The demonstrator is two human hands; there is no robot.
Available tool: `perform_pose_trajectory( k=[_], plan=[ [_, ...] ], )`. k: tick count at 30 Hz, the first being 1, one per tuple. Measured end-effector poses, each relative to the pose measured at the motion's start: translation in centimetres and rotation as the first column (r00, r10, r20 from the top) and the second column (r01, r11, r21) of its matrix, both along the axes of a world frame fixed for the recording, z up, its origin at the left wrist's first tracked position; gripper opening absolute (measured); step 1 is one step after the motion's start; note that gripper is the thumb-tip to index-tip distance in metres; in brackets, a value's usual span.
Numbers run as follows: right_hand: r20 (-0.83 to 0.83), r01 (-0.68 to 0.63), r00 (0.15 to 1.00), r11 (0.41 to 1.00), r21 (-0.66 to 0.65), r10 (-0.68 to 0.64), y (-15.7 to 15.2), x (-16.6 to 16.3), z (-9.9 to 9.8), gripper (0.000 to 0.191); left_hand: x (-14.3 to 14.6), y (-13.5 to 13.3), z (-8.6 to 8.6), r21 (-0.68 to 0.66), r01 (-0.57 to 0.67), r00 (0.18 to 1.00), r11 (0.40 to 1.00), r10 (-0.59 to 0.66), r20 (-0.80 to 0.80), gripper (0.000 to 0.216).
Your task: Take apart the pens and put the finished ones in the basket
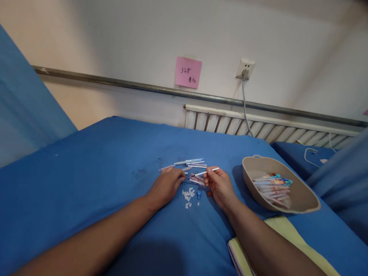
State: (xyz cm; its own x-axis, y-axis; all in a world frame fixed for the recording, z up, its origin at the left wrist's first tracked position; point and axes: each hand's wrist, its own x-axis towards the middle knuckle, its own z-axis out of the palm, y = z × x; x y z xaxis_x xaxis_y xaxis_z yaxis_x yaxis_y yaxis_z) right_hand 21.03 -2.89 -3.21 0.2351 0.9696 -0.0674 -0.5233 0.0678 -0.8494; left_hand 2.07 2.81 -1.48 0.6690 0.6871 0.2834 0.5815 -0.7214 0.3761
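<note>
My right hand pinches a thin white pen refill between thumb and fingers. It points slightly up to the right, its dark tip toward the left hand. Fingers curled, my left hand is low over the blue cloth; a bit of light blue shows at its fingertips, but what it grips is mostly hidden. Just beyond the hands lie several pen parts, among them a light blue pen barrel and white refills. Nearer me sit several small white pieces, a blue pen part and a small reddish-brown piece.
On the right stands a beige basket with several pens inside. A folded yellow cloth lies under my right forearm. Behind the blue-covered surface are a radiator, a metal rail, a pink note and a socket.
</note>
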Motion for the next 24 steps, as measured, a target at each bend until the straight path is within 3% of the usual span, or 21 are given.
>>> perform_pose_trajectory(
  k=[10,21,24],
  plan=[
    [0.051,0.009,0.999,0.999,-0.047,-0.006,-0.1,-0.1,-0.4,0.032,-0.1,0.1,0.0,-0.110,-0.005,0.995,0.994,0.016,0.098,0.010],
    [-0.075,0.012,0.997,1.000,-0.016,-0.013,0.1,0.3,-0.3,0.028,0.8,-0.8,0.0,-0.166,0.095,0.991,0.981,-0.076,0.114,0.007],
    [-0.086,0.041,0.996,0.999,0.014,-0.040,0.0,0.6,0.1,0.026,0.4,-0.6,-0.1,-0.177,0.125,0.983,0.976,-0.097,0.157,0.018]
  ],
)
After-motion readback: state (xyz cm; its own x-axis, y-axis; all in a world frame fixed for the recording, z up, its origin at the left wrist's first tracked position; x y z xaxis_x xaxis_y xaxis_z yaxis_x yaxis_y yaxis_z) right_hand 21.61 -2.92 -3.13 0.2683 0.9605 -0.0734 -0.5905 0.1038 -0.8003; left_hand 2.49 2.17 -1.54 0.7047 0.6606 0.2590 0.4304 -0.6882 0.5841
